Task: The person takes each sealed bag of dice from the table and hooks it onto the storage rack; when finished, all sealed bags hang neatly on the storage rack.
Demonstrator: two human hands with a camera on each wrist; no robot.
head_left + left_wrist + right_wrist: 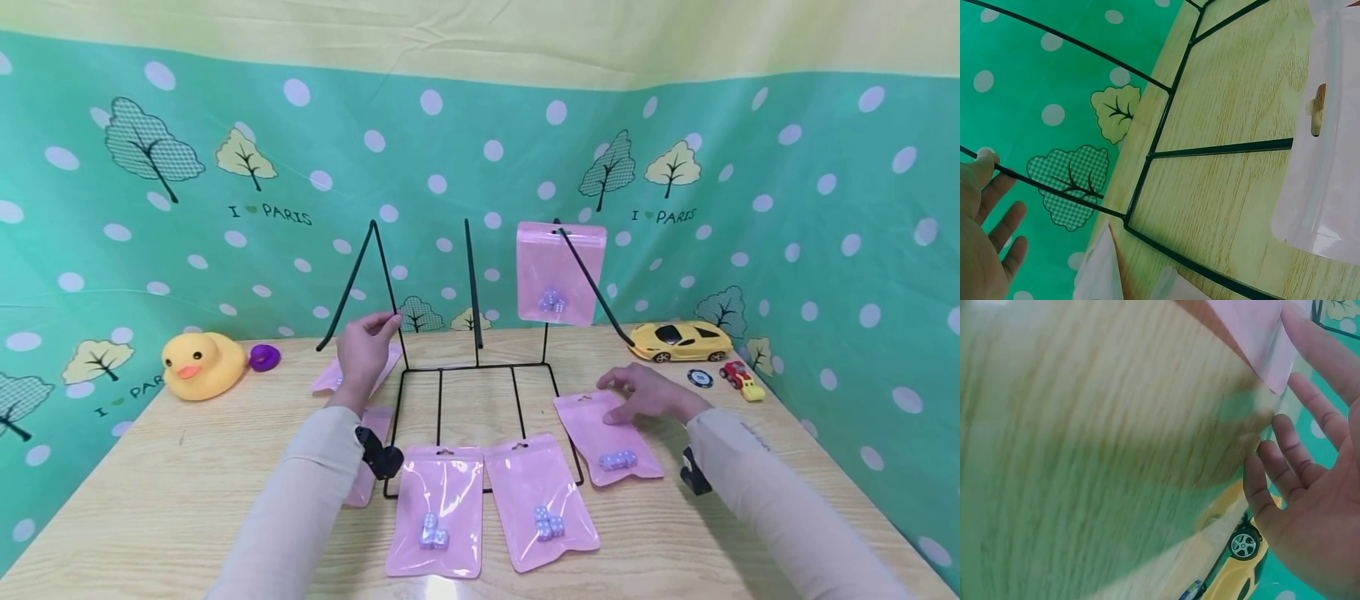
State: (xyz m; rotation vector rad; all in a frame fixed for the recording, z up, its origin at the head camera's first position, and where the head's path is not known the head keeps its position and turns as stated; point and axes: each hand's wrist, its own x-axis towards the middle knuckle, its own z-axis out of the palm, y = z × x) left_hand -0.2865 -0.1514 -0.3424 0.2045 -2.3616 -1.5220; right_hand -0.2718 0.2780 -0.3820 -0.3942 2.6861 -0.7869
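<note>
My left hand (363, 357) pinches the left upright of a black wire rack (474, 283) between thumb and forefinger; the left wrist view shows the other fingers spread. Over the upper right part of a pink zip bag of dice (600, 429), my right hand (647, 392) has its thumb at the bag and its fingers loosely bent along the edge. Another pink bag (561, 271) with dice hangs from the rack's right hook. Two more bags, a left one (442, 508) and a right one (534, 492), lie flat across the rack's front base.
Two further pink bags lie partly hidden by my left arm, the nearer bag (367, 475) beside the base. A yellow duck (204, 367) and small purple duck (264, 357) stand left. At right are a yellow toy car (682, 340), a chip (700, 378) and a small red-yellow toy (741, 380).
</note>
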